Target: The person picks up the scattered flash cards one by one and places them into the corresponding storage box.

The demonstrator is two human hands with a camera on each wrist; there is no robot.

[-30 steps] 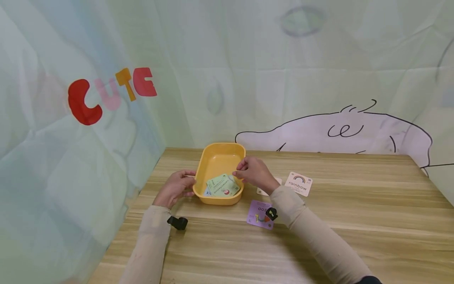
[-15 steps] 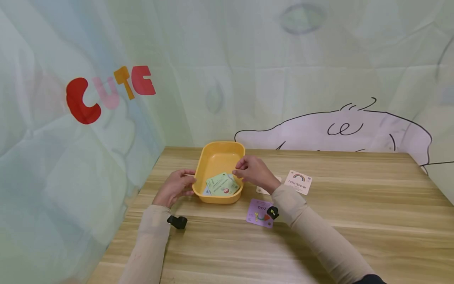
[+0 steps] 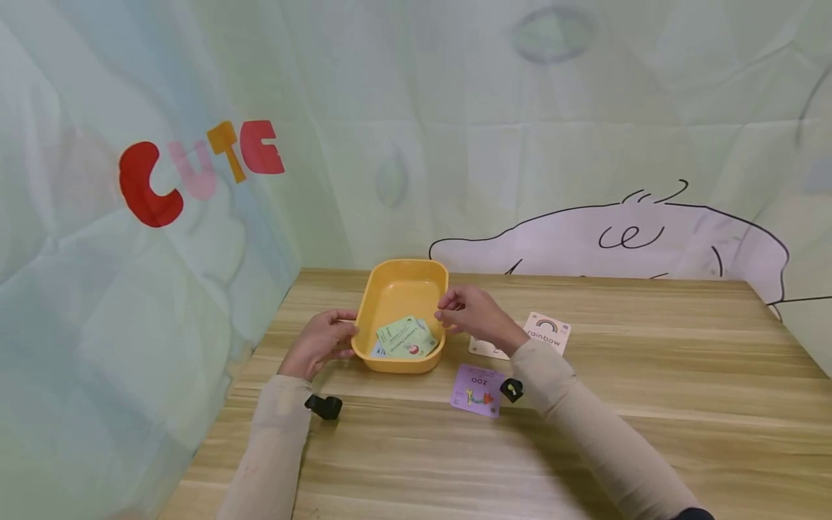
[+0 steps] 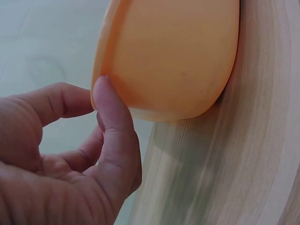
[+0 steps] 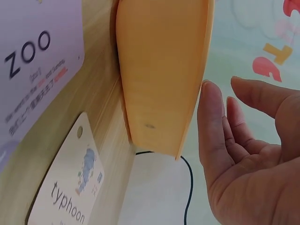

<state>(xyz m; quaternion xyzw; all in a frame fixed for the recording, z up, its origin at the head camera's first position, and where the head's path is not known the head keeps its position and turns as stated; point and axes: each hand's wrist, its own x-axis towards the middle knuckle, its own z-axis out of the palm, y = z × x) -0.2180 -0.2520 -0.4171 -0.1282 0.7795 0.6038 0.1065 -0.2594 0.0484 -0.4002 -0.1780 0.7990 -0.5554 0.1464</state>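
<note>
A yellow plastic tray (image 3: 404,367) sits at the table's back left. My left hand (image 3: 323,339) pinches its left rim between thumb and finger, plain in the left wrist view (image 4: 70,140). Just at the right rim is my right hand (image 3: 476,315); the right wrist view shows its thumb and fingertips (image 5: 212,91) apart, with nothing between them. Inside the tray's near end lies a green Lantern Festival card (image 3: 407,339), overlapping a bluish card (image 3: 379,351). Nearest to my right hand on the table is the typhoon card (image 5: 70,183), partly covered by that hand in the head view.
A purple zoo card (image 3: 477,391) lies on the wooden table (image 3: 403,455) in front of the tray. The rainbow card (image 3: 549,331) is to the right, partly behind the right wrist. Printed cloth (image 3: 364,144) stands behind and to the left.
My right hand has drawn back a little to the right from over the tray's rim, uncovering more of the zoo card. The left hand and tray stay in place.
</note>
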